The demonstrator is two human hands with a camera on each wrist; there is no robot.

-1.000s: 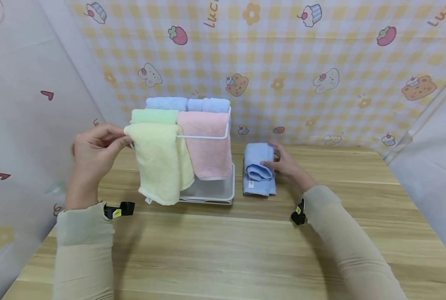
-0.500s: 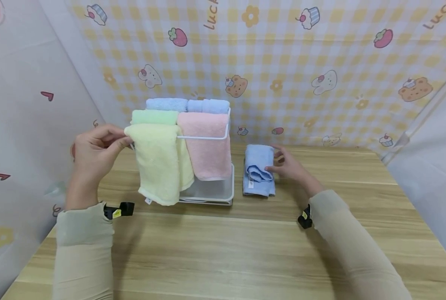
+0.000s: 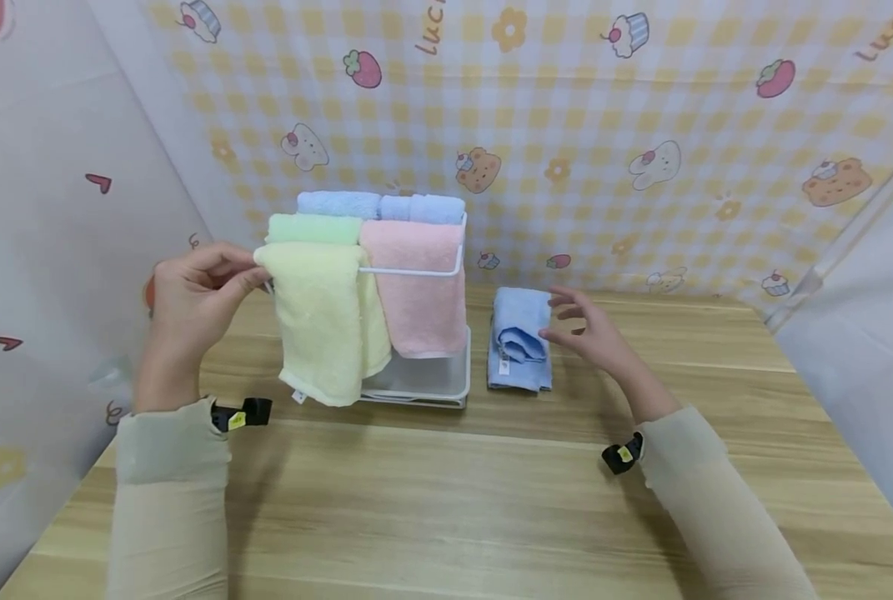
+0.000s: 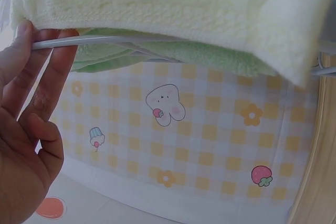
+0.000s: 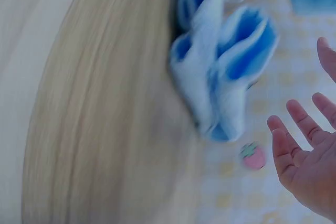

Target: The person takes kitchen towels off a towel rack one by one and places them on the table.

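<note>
The right hand [image 3: 594,335] is held with its fingers apart and relaxed, gripping nothing. Just off its fingertips, to their left, the folded light-blue cloth towel [image 3: 521,312] is set on the wood-grain desk [image 3: 446,508]. By the left hand [image 3: 197,293], the white wire rack [image 4: 100,40] is pinched between thumb and fingers, beside the draped pale-yellow towel [image 3: 314,321]. Behind it, the mint-green towel [image 3: 314,227] is hung.
</note>
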